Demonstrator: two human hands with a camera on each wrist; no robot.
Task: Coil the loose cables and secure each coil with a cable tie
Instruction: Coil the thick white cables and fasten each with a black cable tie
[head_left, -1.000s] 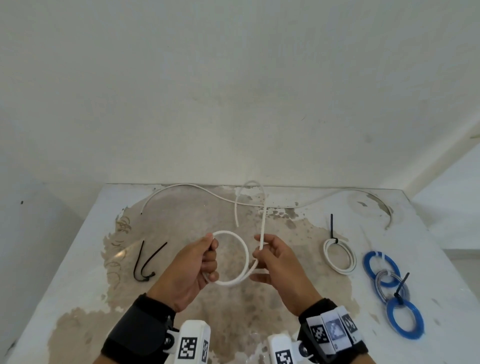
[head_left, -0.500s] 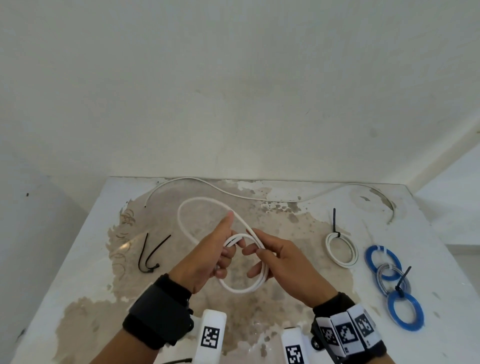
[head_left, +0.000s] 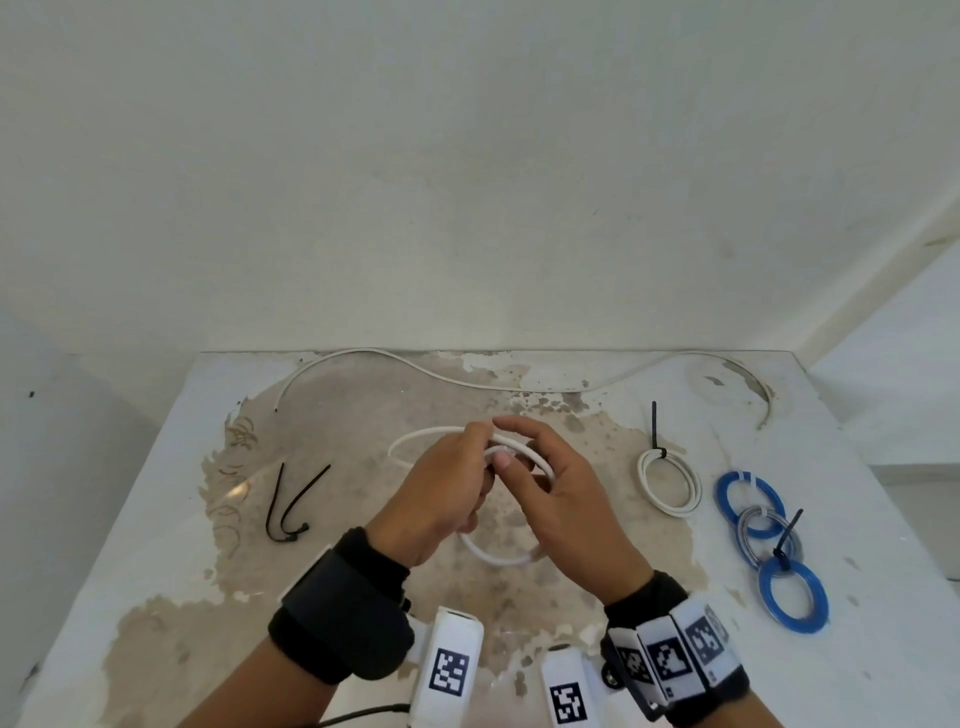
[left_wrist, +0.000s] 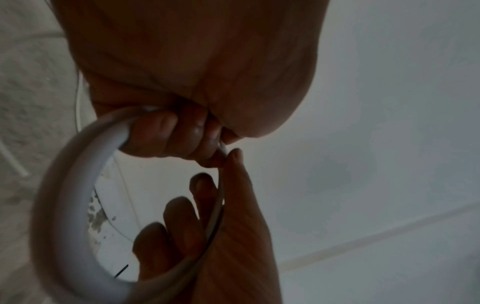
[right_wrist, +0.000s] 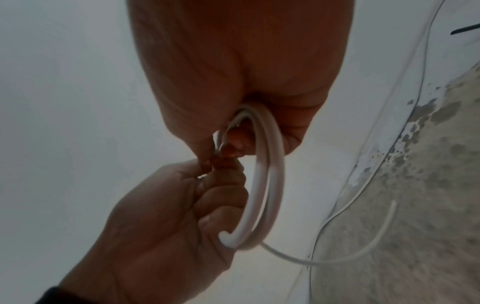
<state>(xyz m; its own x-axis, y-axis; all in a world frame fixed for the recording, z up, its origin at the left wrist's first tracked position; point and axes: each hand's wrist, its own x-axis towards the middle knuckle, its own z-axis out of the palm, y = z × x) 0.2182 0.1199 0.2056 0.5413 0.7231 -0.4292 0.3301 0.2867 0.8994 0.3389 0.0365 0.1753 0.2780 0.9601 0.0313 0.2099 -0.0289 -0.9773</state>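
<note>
While both hands meet near the middle of the head view, a white cable (head_left: 498, 560) is looped into a coil between them, held above the table (head_left: 156, 519). The left hand (head_left: 441, 499) has its fingers curled around the coil's left side; the left wrist view shows those fingertips folded over the cable (left_wrist: 75, 185) against the palm. The right hand (head_left: 561, 499) holds the coil's right side, with thumb and forefinger pinching the strands near the top; in the right wrist view two turns of cable (right_wrist: 267, 174) run out from under the curled fingers. A loose loop of the same cable sticks out to the left of the left hand, just above centre.

Along the far edge of the table, a second loose white cable (head_left: 467, 382) lies in a long wave from upper left to upper right. At the left of the table two black cable ties (head_left: 291, 504) lie bent side by side. At the right sits a finished white coil (head_left: 670, 483) with a black tie standing up from its top. Further right, toward the lower right of the frame, two blue coils (head_left: 792, 597) and a grey coil (head_left: 769, 540) overlap in a short chain.
</note>
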